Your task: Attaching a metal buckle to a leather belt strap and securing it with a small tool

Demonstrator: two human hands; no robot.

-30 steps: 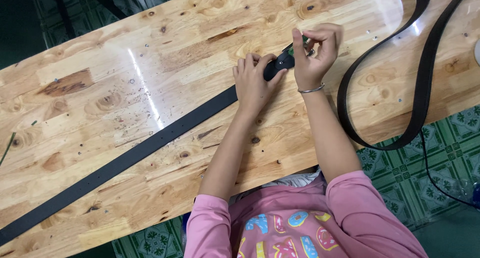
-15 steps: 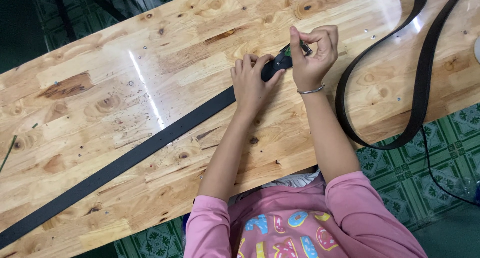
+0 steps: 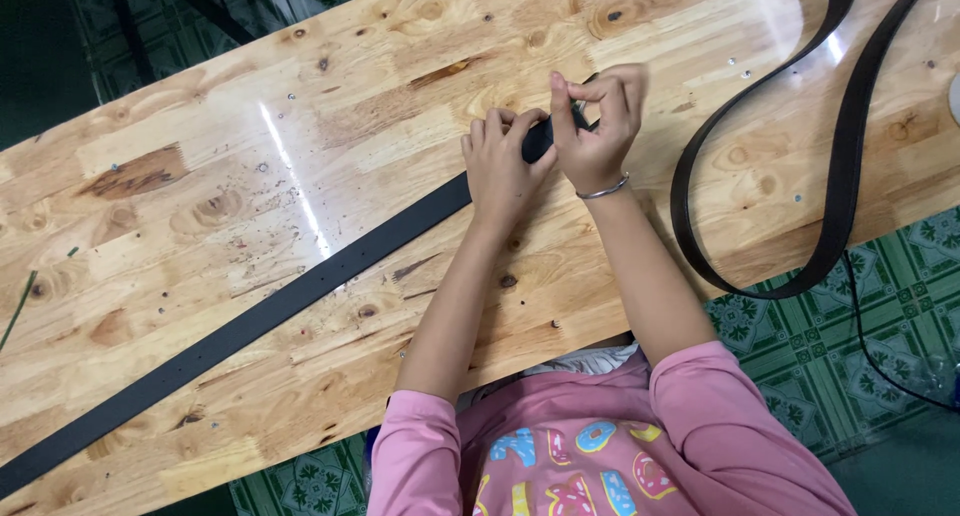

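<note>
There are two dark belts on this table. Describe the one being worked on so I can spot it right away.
On the long knotty pine table, find the flat black leather strap lying straight and diagonal from the lower-left corner up to the middle. Its upper end sits under the left hand and the right hand. Unlike the curved black belt loop hanging over the right edge, this one lies straight and is the only one touched.

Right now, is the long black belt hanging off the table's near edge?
No, the black belt lies flat across the wooden table, with the left hand pressing on its end.
</note>
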